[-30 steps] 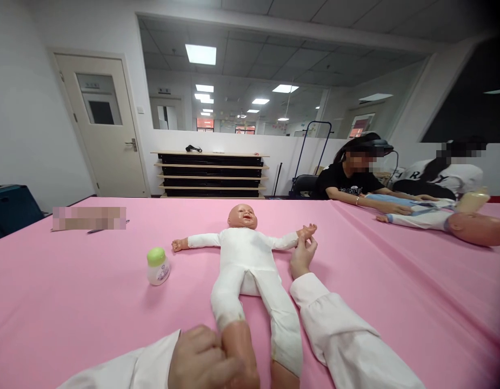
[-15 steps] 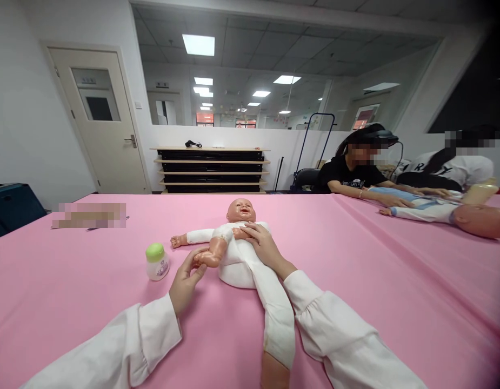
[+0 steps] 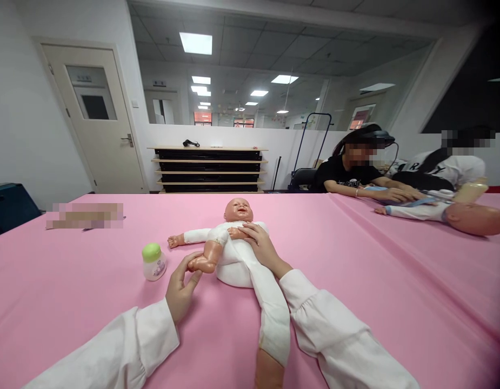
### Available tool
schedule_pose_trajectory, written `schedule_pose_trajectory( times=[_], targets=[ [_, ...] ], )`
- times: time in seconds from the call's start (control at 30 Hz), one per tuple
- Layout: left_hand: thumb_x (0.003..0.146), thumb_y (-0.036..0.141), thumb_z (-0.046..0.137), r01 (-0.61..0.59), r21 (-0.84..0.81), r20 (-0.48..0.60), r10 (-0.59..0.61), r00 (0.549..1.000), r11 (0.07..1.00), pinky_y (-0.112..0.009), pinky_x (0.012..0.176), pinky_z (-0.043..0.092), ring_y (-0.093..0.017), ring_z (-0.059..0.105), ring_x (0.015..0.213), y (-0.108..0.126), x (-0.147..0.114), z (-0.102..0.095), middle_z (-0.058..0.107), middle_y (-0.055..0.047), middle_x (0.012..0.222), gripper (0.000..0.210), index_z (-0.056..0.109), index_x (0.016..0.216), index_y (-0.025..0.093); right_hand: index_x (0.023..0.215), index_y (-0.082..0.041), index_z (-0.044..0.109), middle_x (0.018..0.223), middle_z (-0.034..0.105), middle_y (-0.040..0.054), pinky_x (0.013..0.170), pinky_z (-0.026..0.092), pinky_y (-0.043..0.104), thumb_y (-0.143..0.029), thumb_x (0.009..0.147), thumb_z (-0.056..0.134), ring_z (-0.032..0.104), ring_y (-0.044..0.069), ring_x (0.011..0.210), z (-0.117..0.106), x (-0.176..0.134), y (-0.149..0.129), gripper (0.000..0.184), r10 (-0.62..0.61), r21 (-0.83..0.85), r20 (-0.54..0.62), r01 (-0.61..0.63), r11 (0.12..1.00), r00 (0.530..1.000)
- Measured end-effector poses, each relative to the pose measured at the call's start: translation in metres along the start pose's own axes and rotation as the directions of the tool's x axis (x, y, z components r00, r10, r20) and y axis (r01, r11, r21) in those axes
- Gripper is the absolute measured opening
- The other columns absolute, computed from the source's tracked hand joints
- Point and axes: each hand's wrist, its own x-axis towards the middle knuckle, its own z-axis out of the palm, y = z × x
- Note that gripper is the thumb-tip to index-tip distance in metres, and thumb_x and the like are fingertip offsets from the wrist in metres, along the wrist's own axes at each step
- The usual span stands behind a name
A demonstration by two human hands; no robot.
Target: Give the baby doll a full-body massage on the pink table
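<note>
A baby doll with a white cloth body lies on its back, its head at the far side. My left hand is closed around the doll's foot, thumb below and fingers above, with that leg bent up toward the belly. Across the doll's chest lies my right hand, fingers stretched out beside and partly over the doll's small hand. The doll's other leg extends straight toward me, alongside my right sleeve. Left of my left hand stands a small jar with a green lid.
A pink cloth covers the table. At the far right, a person handles another doll, with a bottle nearby and a second person behind. A blurred-out flat item lies at the far left.
The doll's bent leg and my left hand have shifted slightly down toward me, the foot angled lower. My right hand stays on the chest. The view has drifted slightly.
</note>
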Motion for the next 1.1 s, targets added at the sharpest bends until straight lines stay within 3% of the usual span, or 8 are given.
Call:
schedule_pose_trajectory(
  times=[0.2,0.4,0.47,0.57,0.63,0.8,0.93,1.1],
  targets=[
    [0.086,0.030,0.042,-0.211,0.163,0.007,0.213,0.977,0.964,-0.037,0.087,0.042,-0.022,0.051,0.105,0.011,-0.010,-0.001,0.056,-0.008,0.109,0.027,0.049,0.110,0.019,0.111,-0.027,0.058,0.120,0.051,0.0033,0.102,0.030,0.042,-0.019,0.084,0.042,0.043,0.018,0.114,0.001,0.000,0.001,0.032,0.025,0.001,-0.030,-0.025,1.000,0.999],
    [0.083,0.022,0.042,-0.471,0.231,0.136,0.451,0.882,0.851,-0.035,0.071,0.042,-0.018,0.053,0.079,0.021,-0.024,-0.002,0.056,-0.005,0.086,0.030,0.044,0.113,0.020,0.114,-0.023,0.053,0.114,0.055,0.0058,0.097,0.035,0.041,-0.030,0.083,0.044,0.048,0.020,0.108,-0.013,-0.011,0.023,0.033,0.106,0.035,-0.356,-0.101,0.994,0.928],
    [0.081,0.021,0.042,-0.590,0.224,0.224,0.548,0.806,0.776,-0.034,0.067,0.039,-0.017,0.051,0.071,0.028,-0.031,-0.001,0.056,-0.005,0.080,0.031,0.045,0.113,0.019,0.116,-0.020,0.050,0.115,0.054,0.0081,0.094,0.037,0.040,-0.035,0.083,0.043,0.049,0.020,0.107,-0.022,-0.017,0.042,0.037,0.263,0.149,-0.503,-0.217,0.965,0.823],
    [0.079,0.021,0.042,-0.772,0.183,0.379,0.681,0.627,0.609,-0.031,0.058,0.035,-0.015,0.049,0.062,0.040,-0.041,0.004,0.057,-0.004,0.071,0.030,0.048,0.108,0.016,0.117,-0.015,0.045,0.115,0.053,0.0113,0.090,0.041,0.039,-0.045,0.080,0.042,0.052,0.021,0.104,-0.035,-0.023,0.076,0.047,0.552,0.431,-0.667,-0.345,0.834,0.500],
    [0.079,0.022,0.044,-0.848,0.180,0.453,0.723,0.521,0.498,-0.029,0.053,0.031,-0.014,0.047,0.055,0.046,-0.047,0.010,0.056,-0.003,0.063,0.024,0.051,0.100,0.013,0.116,-0.014,0.043,0.117,0.051,0.0126,0.087,0.043,0.038,-0.050,0.079,0.037,0.052,0.020,0.105,-0.039,-0.024,0.094,0.051,0.620,0.534,-0.681,-0.315,0.785,0.389],
    [0.082,0.019,0.048,-0.899,0.243,0.546,0.714,0.438,0.365,-0.026,0.044,0.024,-0.011,0.040,0.045,0.045,-0.059,0.025,0.047,0.002,0.047,0.009,0.055,0.083,0.014,0.111,-0.016,0.046,0.120,0.049,0.0109,0.087,0.045,0.034,-0.055,0.077,0.036,0.050,0.018,0.109,-0.039,-0.024,0.108,0.053,0.602,0.540,-0.691,-0.267,0.798,0.401],
    [0.084,0.012,0.044,-0.943,0.190,0.623,0.709,0.330,0.272,-0.026,0.043,0.027,-0.010,0.040,0.044,0.040,-0.061,0.028,0.046,0.003,0.046,0.012,0.056,0.083,0.013,0.107,-0.015,0.049,0.121,0.049,0.0119,0.092,0.042,0.036,-0.052,0.075,0.042,0.048,0.019,0.112,-0.037,-0.024,0.104,0.050,0.581,0.533,-0.693,-0.240,0.812,0.426],
    [0.085,0.011,0.040,-0.958,0.169,0.642,0.711,0.286,0.232,-0.026,0.042,0.028,-0.010,0.039,0.043,0.040,-0.059,0.026,0.046,0.003,0.046,0.017,0.057,0.082,0.012,0.105,-0.013,0.047,0.129,0.043,0.0140,0.101,0.034,0.036,-0.045,0.073,0.049,0.043,0.018,0.119,-0.038,-0.024,0.102,0.045,0.577,0.537,-0.696,-0.225,0.813,0.428]
  ],
)
